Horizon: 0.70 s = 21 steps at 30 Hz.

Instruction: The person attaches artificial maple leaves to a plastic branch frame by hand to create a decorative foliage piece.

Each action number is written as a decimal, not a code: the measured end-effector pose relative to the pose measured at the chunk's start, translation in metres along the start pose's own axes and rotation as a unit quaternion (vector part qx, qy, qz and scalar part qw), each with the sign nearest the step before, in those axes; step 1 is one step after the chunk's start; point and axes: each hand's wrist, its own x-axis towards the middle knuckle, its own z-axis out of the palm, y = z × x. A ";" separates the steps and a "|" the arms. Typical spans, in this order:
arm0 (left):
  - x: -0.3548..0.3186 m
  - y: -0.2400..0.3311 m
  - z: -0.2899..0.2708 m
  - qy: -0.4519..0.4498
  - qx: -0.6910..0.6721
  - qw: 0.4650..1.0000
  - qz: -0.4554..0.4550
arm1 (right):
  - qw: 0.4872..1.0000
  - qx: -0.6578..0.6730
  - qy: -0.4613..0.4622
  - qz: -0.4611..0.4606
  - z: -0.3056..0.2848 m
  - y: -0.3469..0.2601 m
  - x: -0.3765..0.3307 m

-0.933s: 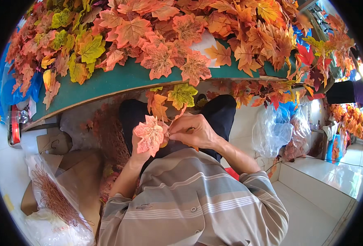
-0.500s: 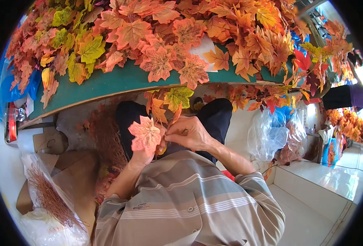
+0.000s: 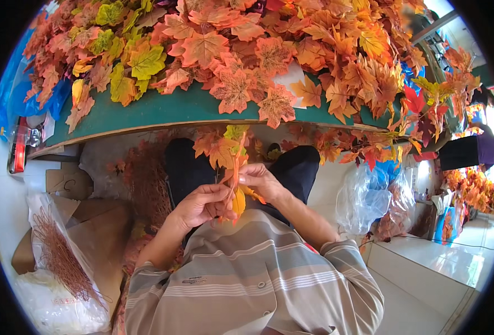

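My left hand (image 3: 199, 205) and my right hand (image 3: 260, 180) meet in front of my striped shirt, above my lap. Both pinch a sprig of artificial maple leaves (image 3: 230, 159), orange and yellow-green, which stands up between them and is seen edge-on. A small orange-yellow leaf (image 3: 239, 202) hangs at its lower end by my left fingers. Just beyond lies a green table (image 3: 146, 111), heaped with a pile of orange, red and yellow fake leaves (image 3: 247, 50).
At lower left a clear plastic bag (image 3: 51, 279) holds thin brown stems, next to cardboard boxes (image 3: 68, 181). More brown stems (image 3: 146, 178) pile up by my left knee. Plastic bags of leaves (image 3: 375, 195) stand on the tiled floor at right.
The leaf sprig, earlier flat and facing me in my left hand, is now turned edge-on and upright. Both hands have drawn closer around its stem.
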 end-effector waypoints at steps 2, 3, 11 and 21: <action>0.004 -0.004 -0.005 -0.030 -0.027 0.999 -0.001 | 1.000 0.024 -0.011 0.004 -0.006 0.007 0.002; 0.006 -0.007 -0.009 -0.057 -0.058 0.997 -0.004 | 0.998 0.055 -0.007 0.016 -0.005 0.011 0.000; 0.014 -0.022 -0.015 -0.066 -0.082 0.994 0.008 | 0.996 0.090 0.008 0.005 -0.008 0.013 0.007; 0.026 -0.004 -0.002 0.012 -0.047 0.999 0.006 | 0.997 -0.069 0.006 -0.026 -0.021 0.001 0.014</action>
